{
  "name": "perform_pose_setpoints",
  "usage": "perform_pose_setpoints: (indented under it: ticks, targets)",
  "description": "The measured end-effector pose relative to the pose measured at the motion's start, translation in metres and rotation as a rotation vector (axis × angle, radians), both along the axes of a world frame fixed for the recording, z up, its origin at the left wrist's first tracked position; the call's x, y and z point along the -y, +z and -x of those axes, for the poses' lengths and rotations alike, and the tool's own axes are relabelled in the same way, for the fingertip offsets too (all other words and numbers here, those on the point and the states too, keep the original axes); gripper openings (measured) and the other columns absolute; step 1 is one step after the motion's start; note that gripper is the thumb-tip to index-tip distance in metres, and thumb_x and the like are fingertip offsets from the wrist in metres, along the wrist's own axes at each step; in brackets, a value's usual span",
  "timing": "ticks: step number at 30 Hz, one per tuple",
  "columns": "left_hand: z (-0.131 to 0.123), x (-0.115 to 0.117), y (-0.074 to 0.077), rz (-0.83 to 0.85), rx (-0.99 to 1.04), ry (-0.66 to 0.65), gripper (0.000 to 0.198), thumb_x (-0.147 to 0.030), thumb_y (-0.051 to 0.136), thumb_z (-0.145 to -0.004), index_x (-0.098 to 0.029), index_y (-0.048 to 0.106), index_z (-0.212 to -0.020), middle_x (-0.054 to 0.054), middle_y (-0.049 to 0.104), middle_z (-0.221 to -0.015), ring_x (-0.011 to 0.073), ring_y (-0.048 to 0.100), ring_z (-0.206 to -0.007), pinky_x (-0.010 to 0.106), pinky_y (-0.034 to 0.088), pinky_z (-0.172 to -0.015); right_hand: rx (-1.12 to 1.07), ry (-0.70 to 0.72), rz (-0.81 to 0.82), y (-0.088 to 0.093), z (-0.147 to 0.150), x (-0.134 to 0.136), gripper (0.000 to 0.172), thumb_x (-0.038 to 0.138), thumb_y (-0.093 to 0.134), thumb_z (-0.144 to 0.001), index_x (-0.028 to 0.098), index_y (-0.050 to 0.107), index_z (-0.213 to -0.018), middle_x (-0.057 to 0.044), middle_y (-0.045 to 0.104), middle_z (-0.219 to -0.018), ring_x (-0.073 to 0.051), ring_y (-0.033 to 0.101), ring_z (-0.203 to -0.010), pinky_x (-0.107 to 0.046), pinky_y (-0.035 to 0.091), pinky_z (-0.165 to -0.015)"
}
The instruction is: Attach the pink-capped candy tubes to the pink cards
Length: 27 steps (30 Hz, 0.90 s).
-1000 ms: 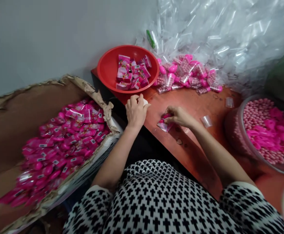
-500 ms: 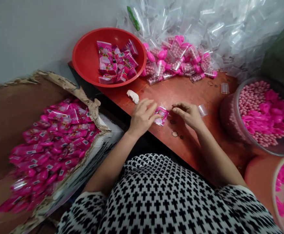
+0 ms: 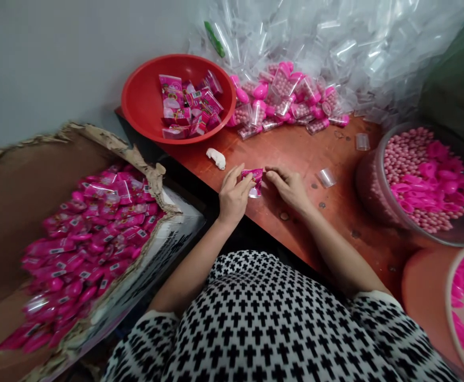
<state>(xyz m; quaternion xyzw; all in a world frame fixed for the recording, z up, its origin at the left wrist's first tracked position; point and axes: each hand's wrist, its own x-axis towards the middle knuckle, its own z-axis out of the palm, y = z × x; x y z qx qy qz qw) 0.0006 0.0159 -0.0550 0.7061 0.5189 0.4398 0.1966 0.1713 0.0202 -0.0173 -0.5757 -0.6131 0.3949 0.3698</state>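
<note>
The round bowl (image 3: 144, 106) at the far left is coloured a glossy red, and the packets (image 3: 187, 106) in it are printed in pink and magenta with white patches. The same pink print is carried by the small sachet (image 3: 254, 179) at the middle. The table (image 3: 295, 154) is finished in reddish brown. A magenta mass of sachets (image 3: 92, 228) is seen in the brown cardboard box (image 3: 25, 175) on the left. Pale pink beads and hot pink caps are mixed in the clear tub (image 3: 422, 175) on the right. The near garment (image 3: 275, 323) is patterned with black crosses on white. The wall (image 3: 57, 53) is painted grey.
</note>
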Motion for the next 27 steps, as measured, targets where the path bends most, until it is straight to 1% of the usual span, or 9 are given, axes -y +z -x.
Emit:
perform_pose_setpoints:
  ticks: [3,6,10,12,14,18,22,25,27]
  targets:
    - [-0.001,0.003,0.012,-0.015,0.065,-0.020,0.024,-0.034,0.059,-0.088,-0.024,0.072,-0.105,0.010,0.062,-0.129,0.0241,0.055,-0.124,0.046,0.042,-0.107,-0.332,-0.113,0.165,0.005,0.007,-0.002,0.043,0.052,0.069,-0.073,0.020,0.061,-0.101,-0.002,0.070,-0.086,-0.015,0.065,-0.073,-0.028,0.051,-0.068]
    - [-0.002,0.009,0.023,0.092,0.253,-0.059,0.030,-0.035,0.066,-0.082,-0.024,0.071,-0.110,0.010,0.062,-0.130,0.0252,0.056,-0.124,0.043,0.042,-0.108,-0.526,-0.158,0.246,0.009,0.014,-0.001,0.052,0.048,0.080,-0.059,0.021,0.056,-0.096,0.006,0.060,-0.069,-0.009,0.055,-0.057,-0.024,0.045,-0.057]
    - [0.000,0.012,0.035,0.590,0.800,-0.059,0.053,-0.045,0.076,-0.070,-0.021,0.066,-0.116,0.011,0.067,-0.120,0.0258,0.066,-0.108,0.039,0.054,-0.092,-0.582,-0.128,0.269,0.016,0.013,0.000,0.048,0.041,0.081,-0.057,0.022,0.055,-0.093,0.007,0.056,-0.065,-0.009,0.052,-0.057,-0.024,0.043,-0.056]
    - [0.001,0.012,0.039,0.848,0.949,-0.114,0.047,-0.047,0.078,-0.066,-0.014,0.072,-0.098,0.012,0.073,-0.098,0.0225,0.071,-0.086,0.035,0.059,-0.078,-0.574,-0.063,0.298,0.019,0.009,0.000,0.046,0.037,0.080,-0.059,0.021,0.055,-0.095,0.008,0.054,-0.064,-0.009,0.051,-0.057,-0.023,0.041,-0.054]
    - [0.001,0.011,0.043,0.975,0.973,-0.152,0.040,-0.043,0.083,-0.059,-0.010,0.073,-0.079,0.009,0.073,-0.078,0.0184,0.070,-0.071,0.030,0.060,-0.069,-0.548,-0.006,0.315,0.023,0.006,0.000,0.043,0.033,0.079,-0.060,0.021,0.055,-0.094,0.009,0.052,-0.061,-0.008,0.049,-0.055,-0.022,0.038,-0.052]
    - [-0.002,0.011,0.049,1.029,0.979,-0.142,0.033,-0.033,0.087,-0.052,-0.009,0.073,-0.069,0.006,0.071,-0.070,0.0144,0.068,-0.065,0.025,0.059,-0.064,-0.512,0.034,0.320,0.028,0.006,0.000,0.039,0.030,0.078,-0.062,0.020,0.056,-0.092,0.009,0.053,-0.059,-0.008,0.047,-0.052,-0.021,0.036,-0.050]
    - [-0.004,0.011,0.049,1.005,1.033,-0.068,0.029,-0.029,0.087,-0.050,-0.010,0.072,-0.067,0.005,0.070,-0.068,0.0138,0.067,-0.062,0.025,0.059,-0.062,-0.479,0.041,0.263,0.020,0.000,0.002,0.035,0.037,0.075,-0.067,0.020,0.058,-0.091,0.006,0.059,-0.065,-0.009,0.051,-0.055,-0.022,0.040,-0.053]
    - [0.000,0.009,0.046,0.942,1.064,0.050,0.027,-0.026,0.087,-0.048,-0.010,0.070,-0.060,0.004,0.068,-0.062,0.0134,0.066,-0.060,0.022,0.058,-0.058,-0.260,-0.005,0.182,0.007,-0.029,0.003,0.029,0.044,0.068,-0.074,0.018,0.062,-0.088,0.000,0.067,-0.077,-0.012,0.059,-0.066,-0.025,0.046,-0.062]
    - [0.002,0.007,0.044,0.928,1.065,0.097,0.026,-0.025,0.087,-0.048,-0.010,0.069,-0.059,0.004,0.067,-0.061,0.0131,0.065,-0.058,0.021,0.057,-0.055,-0.020,-0.141,0.116,0.002,-0.059,-0.002,0.024,0.041,0.060,-0.081,0.018,0.063,-0.085,-0.002,0.069,-0.080,-0.015,0.062,-0.073,-0.030,0.049,-0.070]
